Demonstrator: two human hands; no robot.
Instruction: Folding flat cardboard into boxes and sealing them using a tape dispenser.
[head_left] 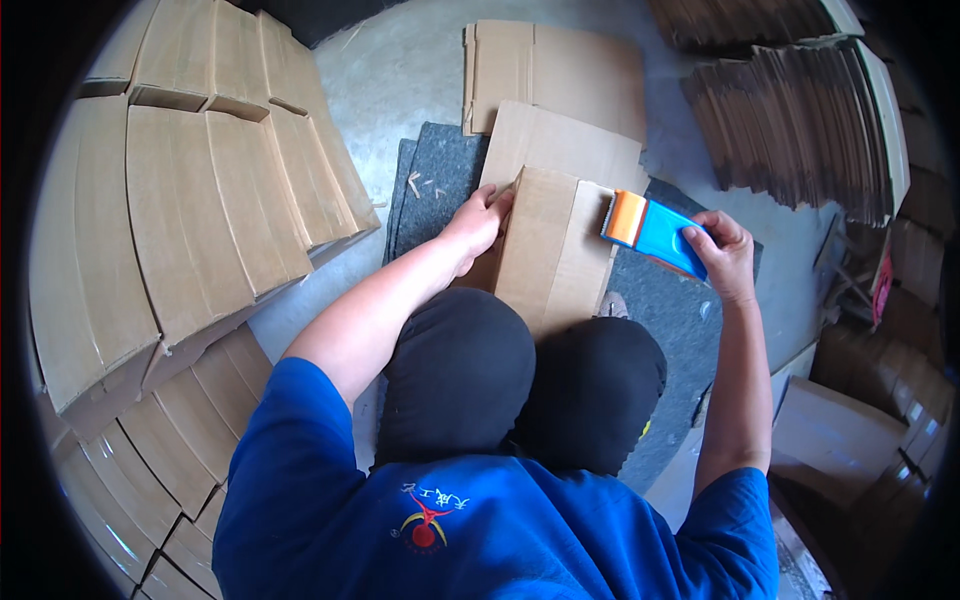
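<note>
One long, closed brown cardboard box (pixel 540 235) lay on the ground in front of the person's knees, its near end partly hidden by them. The left hand (pixel 478 228) had its fingers against the box's left side near the far end; I cannot tell how firmly it was closed. The right hand (pixel 728 255) was closed round the rear of a blue plastic tape dispenser with an orange front (pixel 665 238), whose toothed edge pointed at the box's right side; whether the two touched could not be told. Just beyond the box lay a flat brown cardboard sheet (pixel 545 130), and past it a folded brown carton (pixel 590 75). A dark grey fibrous mat (pixel 435 180) spread beneath and around, over the pale grey floor (pixel 375 80). Closed brown cartons (pixel 170 210) stood in rows at the left; a thick stack of flattened cardboard (pixel 785 130) lay at the far right.
</note>
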